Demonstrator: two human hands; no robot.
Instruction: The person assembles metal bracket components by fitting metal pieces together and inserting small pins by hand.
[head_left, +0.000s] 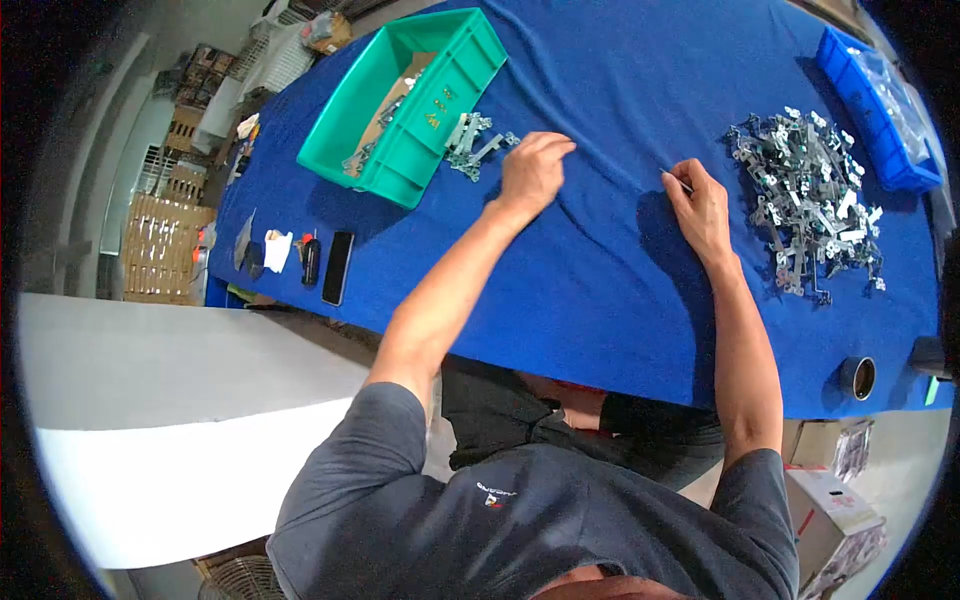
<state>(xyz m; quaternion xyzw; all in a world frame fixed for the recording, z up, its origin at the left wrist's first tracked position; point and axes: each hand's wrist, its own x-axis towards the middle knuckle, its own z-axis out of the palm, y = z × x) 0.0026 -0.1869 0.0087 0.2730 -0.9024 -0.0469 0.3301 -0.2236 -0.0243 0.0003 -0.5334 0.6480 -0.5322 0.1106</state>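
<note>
My left hand (533,172) is over the blue cloth, its fingers drawn together and pointing right. Whatever is between those fingertips, if anything, cannot be made out. Just left of it lies a small group of metal hinge-like parts (475,147), against the green bin (405,165). My right hand (703,208) pinches a small metal part (686,187), mostly hidden by the thumb and fingers. To its right spreads a large heap of similar metal parts (805,195), silver and dark. A gap of bare cloth separates the two hands.
A blue bin (890,125) with clear plastic bags stands at the far right. On the left lie a phone (338,268) and a dark-handled tool (311,262). A round dark cup (858,378) sits near the front edge of the blue cloth (590,320).
</note>
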